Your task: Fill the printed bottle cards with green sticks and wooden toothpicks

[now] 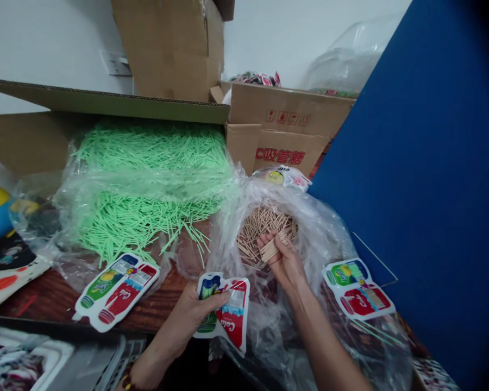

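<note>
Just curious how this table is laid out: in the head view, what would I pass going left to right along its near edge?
A flat packet → left hand gripping a second packet → right hand holding wooden sticks → third packet → blue board.

Bright, even light; glare on clear plastic, soft blur throughout, dark vignette at right corners.

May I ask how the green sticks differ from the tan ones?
The pale green sticks form a large heap spilling from a brown cardboard box; the tan wooden sticks make a small pile. The right hand holds some tan sticks, no green ones. Both sit in clear plastic.
</note>
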Demonstrator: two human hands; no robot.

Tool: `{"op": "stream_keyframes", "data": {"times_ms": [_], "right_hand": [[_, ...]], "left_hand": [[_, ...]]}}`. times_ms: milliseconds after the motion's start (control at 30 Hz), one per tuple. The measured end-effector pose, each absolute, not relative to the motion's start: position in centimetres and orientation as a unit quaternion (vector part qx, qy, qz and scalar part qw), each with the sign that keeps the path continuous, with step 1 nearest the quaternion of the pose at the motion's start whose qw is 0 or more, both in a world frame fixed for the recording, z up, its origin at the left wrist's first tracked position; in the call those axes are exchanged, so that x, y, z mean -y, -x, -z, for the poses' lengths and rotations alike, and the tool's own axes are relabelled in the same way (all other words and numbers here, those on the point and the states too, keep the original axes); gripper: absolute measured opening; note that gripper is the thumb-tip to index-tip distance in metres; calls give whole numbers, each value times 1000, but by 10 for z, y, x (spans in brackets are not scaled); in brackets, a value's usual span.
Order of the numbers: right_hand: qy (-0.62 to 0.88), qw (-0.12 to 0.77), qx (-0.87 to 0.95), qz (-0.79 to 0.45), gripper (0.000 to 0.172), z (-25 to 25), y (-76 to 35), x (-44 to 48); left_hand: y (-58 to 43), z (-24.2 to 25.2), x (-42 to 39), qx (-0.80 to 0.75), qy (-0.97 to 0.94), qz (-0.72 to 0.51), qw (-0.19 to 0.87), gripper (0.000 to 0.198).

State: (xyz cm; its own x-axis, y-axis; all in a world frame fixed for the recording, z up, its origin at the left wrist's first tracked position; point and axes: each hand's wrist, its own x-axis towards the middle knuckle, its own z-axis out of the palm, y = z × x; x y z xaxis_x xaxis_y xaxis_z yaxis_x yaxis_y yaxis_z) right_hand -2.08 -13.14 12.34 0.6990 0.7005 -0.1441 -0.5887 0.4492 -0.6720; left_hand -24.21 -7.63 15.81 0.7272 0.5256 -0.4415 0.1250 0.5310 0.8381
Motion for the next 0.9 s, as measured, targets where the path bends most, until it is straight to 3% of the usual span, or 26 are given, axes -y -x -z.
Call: {"op": "stream_keyframes", "data": {"times_ms": [433,733,900], "right_hand": [[307,854,140,-396,9,-179,77,142],[401,828,114,-375,27,-175,93,144],[431,815,120,-369,26,-164,92,149]], "left_hand": [[226,-170,73,-285,-518,-104,800,17],[223,-166,75,-273,-491,-112,819,15],[221,-165,73,-257,-505,-129,814,18]]}}
